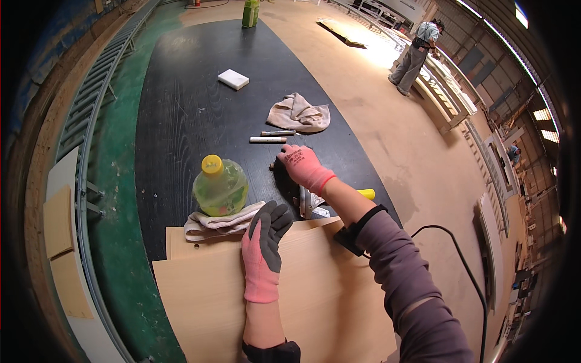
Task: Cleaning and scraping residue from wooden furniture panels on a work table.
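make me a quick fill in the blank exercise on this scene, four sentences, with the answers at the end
1. The bottle has a ____ cap.
2. The left hand wears a glove that is dark grey on the fingers and ____ at the wrist.
3. Two slim sticks lie between the crumpled cloth and the person's ____ hand.
4. The small block lying on the black board is ____ in colour.

Missing words: yellow; pink; right; white.

"What's underfoot?"
"Tan floor [387,130], with a green strip [118,260] down the left, a roller conveyor [91,107] along it."
"And the light?"
"Bright windows [543,115] along the right, and glare [378,53] whitening the far floor."
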Demonstrator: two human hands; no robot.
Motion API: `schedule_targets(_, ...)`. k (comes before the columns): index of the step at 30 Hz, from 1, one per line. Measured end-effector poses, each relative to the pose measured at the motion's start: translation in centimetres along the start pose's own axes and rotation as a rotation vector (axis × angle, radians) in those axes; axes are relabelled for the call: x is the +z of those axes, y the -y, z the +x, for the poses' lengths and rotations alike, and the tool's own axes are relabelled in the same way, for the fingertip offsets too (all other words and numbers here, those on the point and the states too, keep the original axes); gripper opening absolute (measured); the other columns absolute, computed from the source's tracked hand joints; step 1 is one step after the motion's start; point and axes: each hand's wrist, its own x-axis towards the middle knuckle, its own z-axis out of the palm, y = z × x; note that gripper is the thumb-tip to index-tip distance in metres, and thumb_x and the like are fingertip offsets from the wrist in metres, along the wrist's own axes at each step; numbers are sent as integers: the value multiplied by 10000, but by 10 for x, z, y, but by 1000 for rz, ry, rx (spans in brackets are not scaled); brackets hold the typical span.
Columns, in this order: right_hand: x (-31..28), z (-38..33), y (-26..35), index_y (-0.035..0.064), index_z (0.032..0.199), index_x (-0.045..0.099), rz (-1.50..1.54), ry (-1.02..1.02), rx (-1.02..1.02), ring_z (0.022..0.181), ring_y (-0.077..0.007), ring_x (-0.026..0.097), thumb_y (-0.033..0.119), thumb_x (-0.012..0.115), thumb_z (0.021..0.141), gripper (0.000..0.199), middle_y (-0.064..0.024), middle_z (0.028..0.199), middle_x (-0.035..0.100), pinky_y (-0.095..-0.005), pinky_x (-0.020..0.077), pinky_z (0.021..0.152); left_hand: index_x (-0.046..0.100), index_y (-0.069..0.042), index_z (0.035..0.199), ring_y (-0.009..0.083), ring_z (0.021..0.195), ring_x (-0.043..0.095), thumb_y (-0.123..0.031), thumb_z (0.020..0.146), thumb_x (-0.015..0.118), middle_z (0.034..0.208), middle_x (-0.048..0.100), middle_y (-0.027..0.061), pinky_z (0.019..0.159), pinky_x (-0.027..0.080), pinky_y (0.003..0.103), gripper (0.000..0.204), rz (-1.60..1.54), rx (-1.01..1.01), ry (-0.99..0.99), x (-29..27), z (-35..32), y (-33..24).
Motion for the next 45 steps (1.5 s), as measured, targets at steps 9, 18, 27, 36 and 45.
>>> schedule_targets(9,-116,-60,31,57,987,625,1216,173,191,693,-106,564,91,580,719,274,-67,786,639,-250,458,652,403,14,1244,210,1054,517,-103,906,416,1203,489,140,926,409,332,357,168,203,1,8,-3,6)
schedule_targets(18,-65,-114,-44,74,1101,564,412,64,151,945,-242,558,77,586,692,410,-92,1020,571,-321,441,821,472,61,1123,226,816,587,-219,881,511,958,576,179,731,498,336,372,78,76,-69,11,0,3)
schedule_targets(27,-20,-134,-59,70,1008,569,375,169,275,987,-292,521,72,578,686,323,-113,1032,534,-355,439,836,501,60,1066,244,808,595,-98,845,521,948,583,190,768,493,349,272,1,103,-125,9,2,2)
schedule_targets(36,-30,-95,-21,90,934,568,24,-138,204,916,-279,529,171,669,672,293,-99,981,530,-370,441,777,500,75,1096,227,894,596,4,799,503,1037,576,181,811,457,304,305,122,124,-41,1,1,3)
schedule_targets(45,-17,-113,-17,59,884,571,244,235,208,857,-285,585,214,635,698,251,-125,876,599,-379,467,730,564,33,1069,55,742,510,58,741,538,982,603,79,671,421,168,330,178,122,53,7,-4,-1)
